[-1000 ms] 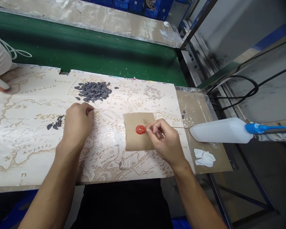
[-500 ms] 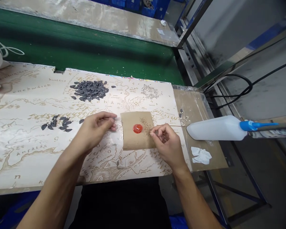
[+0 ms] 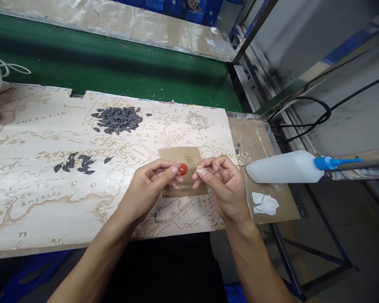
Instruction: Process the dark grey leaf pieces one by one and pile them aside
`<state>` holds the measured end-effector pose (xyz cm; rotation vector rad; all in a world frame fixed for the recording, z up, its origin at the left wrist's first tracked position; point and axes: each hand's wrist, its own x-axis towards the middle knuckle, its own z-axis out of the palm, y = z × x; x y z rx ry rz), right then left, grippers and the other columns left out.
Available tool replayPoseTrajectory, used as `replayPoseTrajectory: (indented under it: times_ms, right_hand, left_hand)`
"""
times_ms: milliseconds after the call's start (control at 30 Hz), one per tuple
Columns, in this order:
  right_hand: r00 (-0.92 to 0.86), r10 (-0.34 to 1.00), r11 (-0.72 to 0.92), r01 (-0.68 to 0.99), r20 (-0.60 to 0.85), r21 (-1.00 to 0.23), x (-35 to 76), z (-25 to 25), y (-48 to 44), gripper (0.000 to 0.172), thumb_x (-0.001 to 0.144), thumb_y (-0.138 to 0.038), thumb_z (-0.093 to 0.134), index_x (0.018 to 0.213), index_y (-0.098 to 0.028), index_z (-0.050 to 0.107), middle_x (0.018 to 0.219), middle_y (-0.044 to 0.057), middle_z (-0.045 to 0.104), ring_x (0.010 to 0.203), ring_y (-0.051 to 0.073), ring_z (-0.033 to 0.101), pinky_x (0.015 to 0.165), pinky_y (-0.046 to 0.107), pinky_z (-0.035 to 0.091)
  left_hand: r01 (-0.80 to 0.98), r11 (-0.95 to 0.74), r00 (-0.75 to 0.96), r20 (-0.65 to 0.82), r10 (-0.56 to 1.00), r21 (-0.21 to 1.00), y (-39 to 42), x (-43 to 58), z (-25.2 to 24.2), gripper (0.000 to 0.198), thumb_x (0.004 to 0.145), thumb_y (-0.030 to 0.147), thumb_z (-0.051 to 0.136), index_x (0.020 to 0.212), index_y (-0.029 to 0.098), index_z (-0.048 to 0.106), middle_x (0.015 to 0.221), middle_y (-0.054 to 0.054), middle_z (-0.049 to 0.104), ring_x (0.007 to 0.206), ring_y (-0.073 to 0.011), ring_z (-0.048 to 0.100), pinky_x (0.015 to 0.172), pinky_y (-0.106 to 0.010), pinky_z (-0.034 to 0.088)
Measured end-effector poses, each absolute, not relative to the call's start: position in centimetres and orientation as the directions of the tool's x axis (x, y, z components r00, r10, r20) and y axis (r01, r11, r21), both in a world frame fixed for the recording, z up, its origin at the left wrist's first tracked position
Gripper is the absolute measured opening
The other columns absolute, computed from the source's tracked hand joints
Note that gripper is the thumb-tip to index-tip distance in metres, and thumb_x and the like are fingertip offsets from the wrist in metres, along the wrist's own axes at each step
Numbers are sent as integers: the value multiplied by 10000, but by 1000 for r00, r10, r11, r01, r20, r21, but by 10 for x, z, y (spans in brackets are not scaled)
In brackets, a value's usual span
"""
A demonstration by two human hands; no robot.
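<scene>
My left hand is closed, thumb and index finger pinched at the left edge of a glossy red round blob. Whatever is between those fingertips is too small to make out. My right hand pinches a tiny pale piece just to the right of the blob. Under both hands lies a brown paper square, sprinkled with small brown specks on its right part. The fingers hide its lower left and right parts.
On the map-printed sheet are a pile of black flakes, a smaller black group and scattered pale bits. To the right lie a white bottle with blue nozzle and crumpled tissue. A green belt runs behind.
My left hand has moved right, from beside the paper to the red blob. My right hand has turned slightly, bringing the pale piece into view. The blob stays on the paper.
</scene>
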<state>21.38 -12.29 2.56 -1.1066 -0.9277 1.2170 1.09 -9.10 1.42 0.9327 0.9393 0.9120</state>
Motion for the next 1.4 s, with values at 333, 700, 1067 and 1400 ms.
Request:
replayPoseTrajectory:
  times_ms: [333, 700, 1067, 1400]
  right_hand:
    - [87, 996, 5, -201, -13, -980, 205, 25, -118, 374, 993, -318, 907, 957, -275, 537, 1050, -4, 726, 866, 175, 811, 723, 329, 764]
    - [45, 999, 24, -65, 21, -998, 202, 33, -117, 357, 1013, -303, 877, 942, -277, 528, 1031, -14, 747, 758, 145, 787, 742, 321, 725]
    - [49, 998, 42, -57, 39, -998, 203, 31, -117, 340, 1012, -264, 863, 929, -279, 534, 1037, -7, 751, 774, 155, 774, 754, 343, 719]
    - [37, 998, 42, 8, 43, -999, 201, 33, -119, 352, 1024, -263, 817, 914, -295, 484, 1023, 14, 751, 862, 187, 737, 783, 350, 691]
  left_hand:
    - [-305, 304, 350, -191, 917, 902, -95, 18, 15, 240, 928, 336, 959, 1068, 185, 834, 921, -71, 876, 873, -217, 862, 870, -340, 726]
    - [-317, 356, 340, -245, 908, 879, -96, 20, 7, 279, 891, 394, 994, 1034, 185, 876, 884, -76, 881, 855, -225, 859, 879, -362, 724]
    - [-338, 371, 338, -256, 906, 865, -95, 23, 5, 312, 871, 408, 1008, 1042, 178, 886, 879, -80, 877, 849, -225, 850, 862, -367, 721]
    - [-341, 435, 346, -319, 882, 833, -97, 23, 3, 277, 871, 383, 1014, 1024, 183, 897, 809, -64, 859, 758, -183, 818, 777, -302, 698]
